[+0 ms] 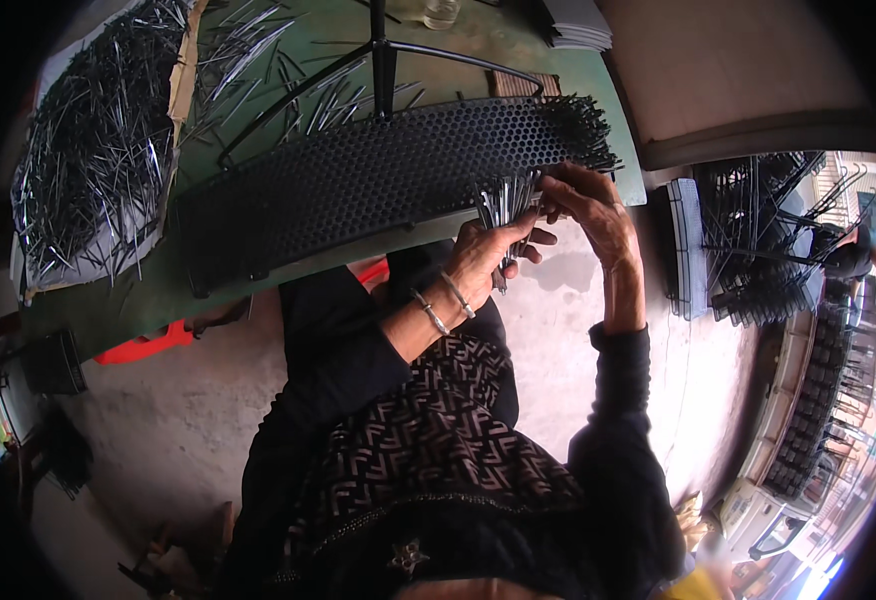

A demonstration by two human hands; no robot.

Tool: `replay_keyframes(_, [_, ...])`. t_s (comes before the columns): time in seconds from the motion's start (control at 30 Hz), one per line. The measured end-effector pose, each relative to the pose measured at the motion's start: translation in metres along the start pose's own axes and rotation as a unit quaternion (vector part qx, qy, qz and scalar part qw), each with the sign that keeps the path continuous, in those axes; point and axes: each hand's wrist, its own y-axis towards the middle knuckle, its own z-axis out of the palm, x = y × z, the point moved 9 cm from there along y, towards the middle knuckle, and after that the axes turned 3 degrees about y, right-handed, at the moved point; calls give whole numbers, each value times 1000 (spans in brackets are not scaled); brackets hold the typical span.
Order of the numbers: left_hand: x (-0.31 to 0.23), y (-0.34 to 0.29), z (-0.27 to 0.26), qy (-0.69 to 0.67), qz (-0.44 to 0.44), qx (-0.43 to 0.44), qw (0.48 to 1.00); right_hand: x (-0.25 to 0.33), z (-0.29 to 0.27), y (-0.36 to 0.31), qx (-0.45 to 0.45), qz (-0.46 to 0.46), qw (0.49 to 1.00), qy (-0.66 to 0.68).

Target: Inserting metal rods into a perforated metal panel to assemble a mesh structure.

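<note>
A bundle of thin, dark, shiny strips (503,203) is gripped in my left hand (473,262), its thumb lying across them. My right hand (598,212) is beside the bundle's upper end with its fingers pinched together; whatever is between the fingertips is too small to make out. Just beyond both hands lies a long black panel full of round holes (368,160), slanting across the table's near edge. At the panel's right end, many dark strips (580,130) stand packed in the holes, close to my right fingers.
A carton (180,85) heaped with dark strips (98,140) sits at the table's left. Loose strips (343,105) lie on the green table (308,60) behind the panel, near a black metal stand (382,70). Grey sheets (576,22) are stacked far right; black racks (758,230) stand beyond.
</note>
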Motion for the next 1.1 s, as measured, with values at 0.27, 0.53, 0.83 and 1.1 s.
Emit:
replay_keyframes(0.27, [1,2,3,29,-13,24,999,-3,-7,2,5,33,999,-35])
replay_keyframes(0.53, [23,18,-12,-71,-55,-2,996,64,-60,5,-288,-201,934,-62])
replay_keyframes(0.83, [28,18,-9,-148,-26,-14,989,53,-77,35,-357,-278,869,-200])
replay_keyframes(1.1, [26,10,-4,-119,-57,-27,991,61,-67,27,-370,-284,834,-293])
